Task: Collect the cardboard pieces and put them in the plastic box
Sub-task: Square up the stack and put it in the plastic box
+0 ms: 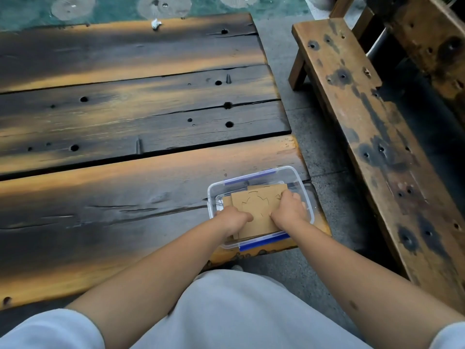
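both hands, left hand and right hand, grip the cardboard pieces with curled fingers, seating the stack flat inside the plastic box (parked at the bench corner for reach).

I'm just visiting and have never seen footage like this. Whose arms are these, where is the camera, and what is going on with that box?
No machine here: these are a person's own bare arms. The single picture comes from a camera worn on the head, looking forward and down, so the arms reach in from the bottom edge. The left hand and right hand both grip a stack of brown cardboard pieces, lowering it into a clear plastic box with blue clips. The near edge of the top piece rests over the box's front rim, so it is not fully in. The box sits at the right end of a dark wooden table. A wooden bench stands to the right.
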A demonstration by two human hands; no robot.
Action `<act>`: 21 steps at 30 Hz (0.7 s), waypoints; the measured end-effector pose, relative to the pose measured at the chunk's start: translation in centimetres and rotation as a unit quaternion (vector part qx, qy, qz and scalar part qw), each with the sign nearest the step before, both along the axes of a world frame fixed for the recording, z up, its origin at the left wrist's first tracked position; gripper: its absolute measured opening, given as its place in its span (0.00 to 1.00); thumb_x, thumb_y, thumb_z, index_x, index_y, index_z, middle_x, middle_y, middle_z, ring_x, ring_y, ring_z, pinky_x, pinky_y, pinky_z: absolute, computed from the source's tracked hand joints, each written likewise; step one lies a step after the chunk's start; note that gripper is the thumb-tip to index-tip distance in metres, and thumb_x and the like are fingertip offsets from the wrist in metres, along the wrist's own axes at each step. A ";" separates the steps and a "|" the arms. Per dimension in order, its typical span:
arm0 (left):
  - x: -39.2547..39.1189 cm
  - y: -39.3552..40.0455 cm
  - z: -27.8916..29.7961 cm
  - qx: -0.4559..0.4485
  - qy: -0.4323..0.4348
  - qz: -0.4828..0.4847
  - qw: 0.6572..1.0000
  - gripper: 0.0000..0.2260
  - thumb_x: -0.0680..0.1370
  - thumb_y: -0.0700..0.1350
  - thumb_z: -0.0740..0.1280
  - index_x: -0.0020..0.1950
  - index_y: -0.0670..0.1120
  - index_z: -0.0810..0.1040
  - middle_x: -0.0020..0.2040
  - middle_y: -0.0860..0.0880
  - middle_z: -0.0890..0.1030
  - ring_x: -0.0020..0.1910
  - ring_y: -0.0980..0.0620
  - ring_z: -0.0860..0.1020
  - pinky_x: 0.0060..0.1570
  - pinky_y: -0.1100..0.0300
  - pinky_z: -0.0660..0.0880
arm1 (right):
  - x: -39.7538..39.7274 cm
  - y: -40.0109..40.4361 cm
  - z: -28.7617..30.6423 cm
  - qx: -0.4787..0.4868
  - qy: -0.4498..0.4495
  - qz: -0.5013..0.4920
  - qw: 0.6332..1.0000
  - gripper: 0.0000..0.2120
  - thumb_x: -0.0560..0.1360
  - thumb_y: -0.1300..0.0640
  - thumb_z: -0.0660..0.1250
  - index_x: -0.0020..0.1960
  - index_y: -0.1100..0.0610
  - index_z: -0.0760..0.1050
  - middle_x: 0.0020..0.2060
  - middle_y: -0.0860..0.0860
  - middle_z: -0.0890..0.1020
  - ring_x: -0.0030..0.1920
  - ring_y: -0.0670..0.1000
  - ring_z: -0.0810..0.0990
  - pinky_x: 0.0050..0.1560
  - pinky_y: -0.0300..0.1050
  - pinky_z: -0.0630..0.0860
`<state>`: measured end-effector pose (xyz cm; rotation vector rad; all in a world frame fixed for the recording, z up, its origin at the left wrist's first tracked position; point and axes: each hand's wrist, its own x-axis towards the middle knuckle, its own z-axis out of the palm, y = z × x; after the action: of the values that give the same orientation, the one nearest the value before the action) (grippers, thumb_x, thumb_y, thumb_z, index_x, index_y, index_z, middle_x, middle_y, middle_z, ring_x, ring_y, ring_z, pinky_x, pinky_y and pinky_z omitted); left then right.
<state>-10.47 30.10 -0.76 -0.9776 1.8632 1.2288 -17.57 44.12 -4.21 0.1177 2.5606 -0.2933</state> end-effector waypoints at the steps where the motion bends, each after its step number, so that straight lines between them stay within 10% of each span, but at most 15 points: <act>1: 0.0 -0.1 0.0 -0.001 0.009 0.005 1.000 0.29 0.76 0.53 0.66 0.73 0.42 0.64 0.71 0.43 0.70 0.67 0.42 0.71 0.63 0.51 0.71 | 0.1 0.0 0.1 -0.001 0.008 0.003 1.000 0.22 0.74 0.56 0.67 0.65 0.54 0.66 0.65 0.54 0.70 0.65 0.59 0.69 0.58 0.53 0.72; 7: 0.4 -1.1 1.2 -0.069 0.114 -0.050 0.990 0.24 0.76 0.51 0.67 0.69 0.45 0.65 0.70 0.43 0.64 0.56 0.47 0.72 0.51 0.57 0.69 | 1.0 0.0 0.9 -0.060 0.047 0.030 0.997 0.26 0.74 0.56 0.68 0.69 0.54 0.65 0.69 0.52 0.68 0.70 0.56 0.63 0.67 0.53 0.67; 14: 1.9 -4.5 4.4 -0.227 0.218 -0.192 0.929 0.30 0.77 0.55 0.64 0.76 0.49 0.59 0.80 0.45 0.46 0.78 0.42 0.54 0.72 0.49 0.61 | 1.3 -2.2 4.2 -0.100 0.102 0.161 0.977 0.36 0.73 0.35 0.64 0.76 0.47 0.59 0.78 0.53 0.56 0.78 0.56 0.50 0.74 0.58 0.55; 21: 2.8 -7.9 9.4 -0.403 0.243 -0.272 0.839 0.39 0.72 0.72 0.53 0.78 0.56 0.51 0.81 0.47 0.44 0.79 0.43 0.47 0.73 0.42 0.57 | 1.4 -5.0 9.7 -0.070 0.203 0.288 0.933 0.43 0.69 0.23 0.51 0.77 0.44 0.54 0.80 0.53 0.50 0.79 0.57 0.45 0.76 0.59 0.49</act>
<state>-7.66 22.17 8.66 -0.4290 2.9078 0.3145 -16.15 39.16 5.50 -0.8142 2.8114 -0.2885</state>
